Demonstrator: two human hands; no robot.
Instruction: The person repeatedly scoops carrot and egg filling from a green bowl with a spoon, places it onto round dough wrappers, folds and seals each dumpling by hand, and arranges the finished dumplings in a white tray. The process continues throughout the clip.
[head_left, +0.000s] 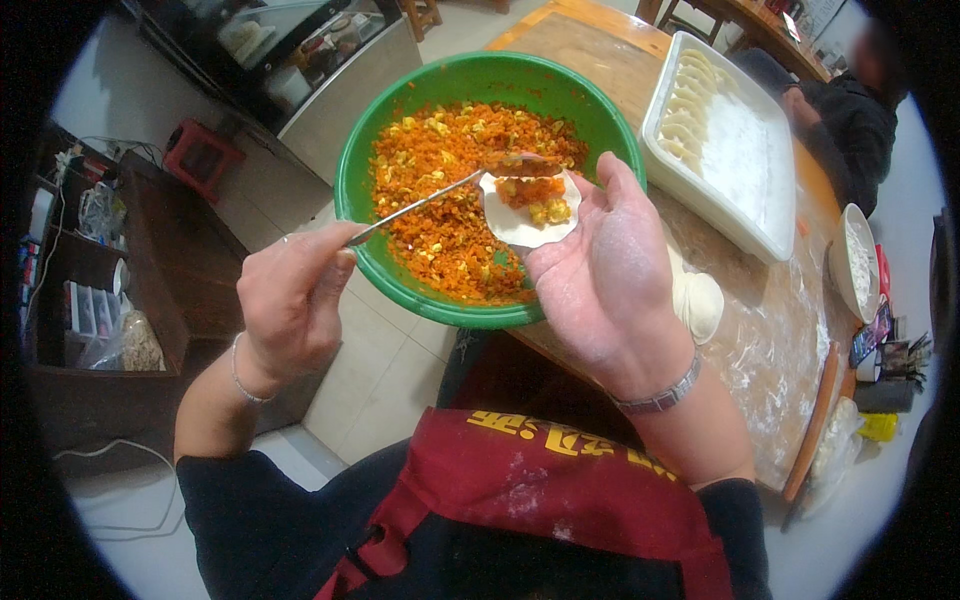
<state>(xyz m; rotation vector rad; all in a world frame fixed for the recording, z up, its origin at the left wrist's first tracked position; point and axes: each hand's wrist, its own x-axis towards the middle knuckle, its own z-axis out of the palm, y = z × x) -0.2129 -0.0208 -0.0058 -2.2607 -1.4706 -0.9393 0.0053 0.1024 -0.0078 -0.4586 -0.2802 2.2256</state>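
My left hand (296, 300) grips the thin handle of a metal spoon (427, 202), its bowl end loaded with orange filling. That end is over the upper edge of a round dough wrapper (525, 234), which lies across the fingers of my upturned right hand (607, 262). Orange filling and yellow bits sit on the wrapper. Beneath the spoon and the fingers is a green plastic basin (450, 311) with chopped orange filling (435, 232) mixed with yellow pieces. A small pile of dough wrappers (701, 304) shows beside my right wrist, partly hidden by it.
A white tray (720, 214) of folded dumplings (684, 112) and flour stands on the floured wooden table (757, 330). Further right are a bowl of flour (855, 262) and a wooden rolling pin (814, 427). A person (847, 127) sits beyond the tray. Dark shelving (172, 300) stands at left.
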